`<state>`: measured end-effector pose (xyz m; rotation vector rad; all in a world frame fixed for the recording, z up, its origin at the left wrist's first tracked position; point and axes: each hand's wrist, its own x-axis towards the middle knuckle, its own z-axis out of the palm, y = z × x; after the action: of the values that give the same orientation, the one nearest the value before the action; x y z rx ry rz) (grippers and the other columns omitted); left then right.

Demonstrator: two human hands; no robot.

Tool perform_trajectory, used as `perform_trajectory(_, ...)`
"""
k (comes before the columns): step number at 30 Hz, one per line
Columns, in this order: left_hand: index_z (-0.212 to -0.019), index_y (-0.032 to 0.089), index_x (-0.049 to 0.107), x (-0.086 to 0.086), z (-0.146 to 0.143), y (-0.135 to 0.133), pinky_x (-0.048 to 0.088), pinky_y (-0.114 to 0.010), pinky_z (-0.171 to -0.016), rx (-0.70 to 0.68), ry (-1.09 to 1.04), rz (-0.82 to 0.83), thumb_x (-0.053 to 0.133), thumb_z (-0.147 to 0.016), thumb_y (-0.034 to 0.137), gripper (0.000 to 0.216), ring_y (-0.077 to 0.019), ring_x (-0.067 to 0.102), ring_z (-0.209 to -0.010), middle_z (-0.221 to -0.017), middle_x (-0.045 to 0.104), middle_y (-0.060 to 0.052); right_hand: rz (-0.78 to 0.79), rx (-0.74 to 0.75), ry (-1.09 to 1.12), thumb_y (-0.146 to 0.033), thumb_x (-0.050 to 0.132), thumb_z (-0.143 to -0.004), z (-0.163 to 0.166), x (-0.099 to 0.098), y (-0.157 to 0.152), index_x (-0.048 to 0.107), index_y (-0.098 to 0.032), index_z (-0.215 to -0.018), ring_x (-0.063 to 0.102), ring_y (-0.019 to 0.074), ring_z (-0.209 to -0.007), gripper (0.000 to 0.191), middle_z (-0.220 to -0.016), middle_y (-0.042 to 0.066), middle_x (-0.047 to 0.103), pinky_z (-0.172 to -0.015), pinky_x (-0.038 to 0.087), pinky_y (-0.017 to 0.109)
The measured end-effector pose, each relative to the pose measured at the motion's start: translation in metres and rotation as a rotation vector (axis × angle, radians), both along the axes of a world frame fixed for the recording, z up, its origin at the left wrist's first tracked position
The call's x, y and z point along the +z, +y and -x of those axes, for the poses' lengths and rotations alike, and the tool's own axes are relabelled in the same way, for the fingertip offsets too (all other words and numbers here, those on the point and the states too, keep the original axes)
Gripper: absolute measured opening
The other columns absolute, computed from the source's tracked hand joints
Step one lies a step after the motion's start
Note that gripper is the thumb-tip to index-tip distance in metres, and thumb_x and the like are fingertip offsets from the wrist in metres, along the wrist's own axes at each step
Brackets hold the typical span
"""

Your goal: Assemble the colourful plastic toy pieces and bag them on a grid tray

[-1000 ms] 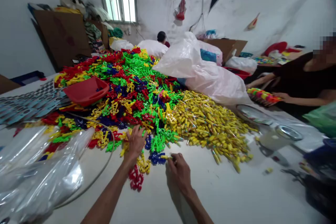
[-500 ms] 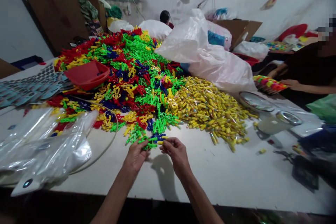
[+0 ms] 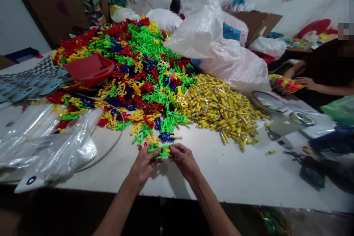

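My left hand (image 3: 143, 163) and my right hand (image 3: 183, 159) meet above the white table (image 3: 238, 177), both closed on a small bunch of green plastic toy pieces (image 3: 159, 151). A yellow bit shows at the bunch's right end. Just beyond the hands lies the near edge of a big pile of red, green, yellow and blue plastic toy pieces (image 3: 129, 66). To the right of it spreads a heap of small yellow tubes (image 3: 221, 110).
A red scoop (image 3: 90, 70) sits in the pile. Clear plastic bags (image 3: 47, 147) lie at the left, a large white sack (image 3: 221, 55) behind. At the right a seated person (image 3: 326, 73) holds coloured pieces; metal lids (image 3: 269, 105), tape rolls and dark tools lie nearby.
My left hand left the pile and came back toward me with green pieces. Both hands have drawn together and now hold the bunch between them. The camera has tilted down.
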<state>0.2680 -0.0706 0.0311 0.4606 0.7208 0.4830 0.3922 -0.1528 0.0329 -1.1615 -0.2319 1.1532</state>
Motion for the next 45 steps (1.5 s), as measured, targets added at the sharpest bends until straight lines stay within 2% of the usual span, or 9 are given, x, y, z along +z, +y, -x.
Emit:
perform_trajectory(4, -0.089, 0.013, 0.059, -0.004, 0.001, -0.005, 0.055, -0.021, -0.051, -0.041, 0.002, 0.038, 0.075, -0.063, 0.014, 0.031, -0.011, 0.062, -0.063, -0.081, 0.064, -0.002, -0.013, -0.037, 0.111, -0.024, 0.082, -0.054, 0.005, -0.001, -0.004, 0.068, -0.015, -0.073, 0.056, 0.0075, -0.055, 0.025, -0.066, -0.001, 0.065, -0.055, 0.046, 0.019)
perform_trajectory(8, -0.087, 0.012, 0.06, -0.01, 0.002, -0.012, 0.053, -0.019, -0.049, -0.03, 0.026, 0.037, 0.076, -0.061, 0.016, 0.031, -0.0107, 0.062, -0.062, -0.08, 0.065, -0.003, -0.031, -0.006, 0.032, -0.023, 0.081, -0.056, 0.005, 0.001, -0.01, 0.067, -0.014, -0.077, 0.061, 0.0117, -0.066, 0.026, -0.074, 0.002, 0.068, -0.065, 0.049, 0.024)
perform_trajectory(14, -0.083, 0.013, 0.06, -0.012, 0.003, -0.022, 0.05, -0.017, -0.045, -0.042, -0.004, 0.096, 0.078, -0.058, 0.015, 0.031, -0.0106, 0.061, -0.058, -0.074, 0.065, -0.001, -0.023, 0.094, 0.0, -0.02, 0.08, -0.057, -0.004, 0.005, -0.02, 0.063, -0.018, -0.099, 0.059, 0.0119, -0.061, 0.046, -0.069, -0.001, 0.067, -0.058, 0.046, 0.024)
perform_trajectory(21, -0.081, 0.013, 0.059, -0.012, -0.004, -0.026, 0.052, -0.02, -0.044, -0.008, -0.025, 0.128, 0.078, -0.058, 0.014, 0.03, -0.0106, 0.061, -0.057, -0.075, 0.064, 0.0, -0.029, 0.067, 0.005, -0.017, 0.079, -0.058, -0.01, 0.002, -0.024, 0.064, -0.015, -0.095, 0.059, 0.0113, -0.062, 0.04, -0.072, 0.001, 0.068, -0.058, 0.045, 0.023)
perform_trajectory(33, -0.08, 0.013, 0.061, -0.019, -0.001, -0.031, 0.048, -0.017, -0.046, -0.153, -0.076, 0.099, 0.083, -0.052, 0.024, 0.038, -0.0102, 0.06, -0.057, -0.071, 0.065, -0.002, -0.028, 0.132, 0.001, -0.022, 0.077, -0.06, -0.006, -0.001, -0.035, 0.064, -0.016, -0.096, 0.059, 0.011, -0.063, 0.039, -0.072, 0.0, 0.065, -0.062, 0.046, 0.023)
perform_trajectory(38, -0.078, 0.01, 0.06, -0.032, -0.007, -0.041, 0.047, -0.02, -0.05, -0.094, 0.103, -0.187, 0.079, -0.057, 0.033, 0.036, -0.0107, 0.058, -0.054, -0.068, 0.065, -0.004, 0.09, 0.088, -0.401, -0.023, 0.077, -0.058, -0.013, 0.002, -0.037, 0.061, -0.017, -0.098, 0.057, 0.012, -0.06, 0.043, -0.069, -0.001, 0.065, -0.06, 0.046, 0.025)
perform_trajectory(41, -0.089, 0.012, 0.059, -0.029, -0.005, -0.038, 0.046, -0.024, -0.049, -0.173, 0.249, -0.331, 0.07, -0.064, 0.044, 0.042, -0.0131, 0.059, -0.054, -0.073, 0.065, -0.006, 0.125, 0.08, -0.378, -0.026, 0.077, -0.058, -0.017, -0.005, -0.035, 0.06, -0.016, -0.098, 0.057, 0.0127, -0.059, 0.044, -0.068, -0.001, 0.064, -0.061, 0.046, 0.027)
perform_trajectory(43, -0.1, 0.015, 0.057, -0.023, 0.005, -0.03, 0.047, -0.028, -0.052, -0.193, 0.491, -0.57, 0.06, -0.07, 0.05, 0.046, -0.0168, 0.061, -0.059, -0.081, 0.065, -0.007, 0.157, 0.057, -0.386, -0.027, 0.075, -0.059, -0.018, -0.013, -0.034, 0.06, -0.015, -0.096, 0.058, 0.0137, -0.06, 0.042, -0.068, -0.001, 0.064, -0.062, 0.047, 0.029)
perform_trajectory(45, -0.105, 0.018, 0.055, -0.018, 0.02, -0.014, 0.048, -0.033, -0.066, -0.082, 0.857, -0.897, 0.055, -0.072, 0.051, 0.047, -0.0226, 0.063, -0.078, -0.095, 0.064, -0.009, 0.189, 0.046, -0.55, -0.025, 0.072, -0.061, -0.023, -0.019, -0.03, 0.061, -0.016, -0.096, 0.06, 0.016, -0.065, 0.038, -0.072, 0.001, 0.065, -0.065, 0.048, 0.031)
